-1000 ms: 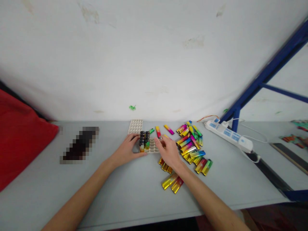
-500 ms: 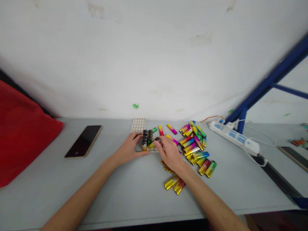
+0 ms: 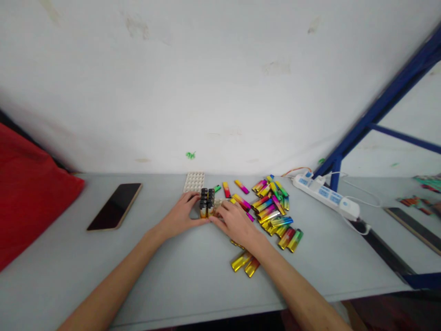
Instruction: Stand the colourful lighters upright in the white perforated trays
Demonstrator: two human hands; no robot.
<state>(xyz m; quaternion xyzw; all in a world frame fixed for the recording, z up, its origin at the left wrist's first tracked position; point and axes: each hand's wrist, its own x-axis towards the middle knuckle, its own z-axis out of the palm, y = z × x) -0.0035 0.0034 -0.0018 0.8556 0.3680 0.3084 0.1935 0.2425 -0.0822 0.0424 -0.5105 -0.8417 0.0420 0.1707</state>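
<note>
Upright lighters with black tops and shiny coloured bodies stand in two close rows on a pale, pitted tray, which is mostly hidden. My left hand curves around the rows from the left, fingers at the back corner and thumb along the front bottom edge. From the right, my right hand bends its fingers against the front lighter of the right row, its thumb tip low in front near the left thumb. Loose lighters lie heaped to the right, several in mixed metallic colours.
A second pitted tray lies behind the rows near the wall. At left are a dark phone and red cloth. A white power strip with cables and a blue metal frame stand at right.
The lighter that my right hand held tilted now stands upright at the front of the right row. My right hand has come down and left, its thumb close to my left thumb.
</note>
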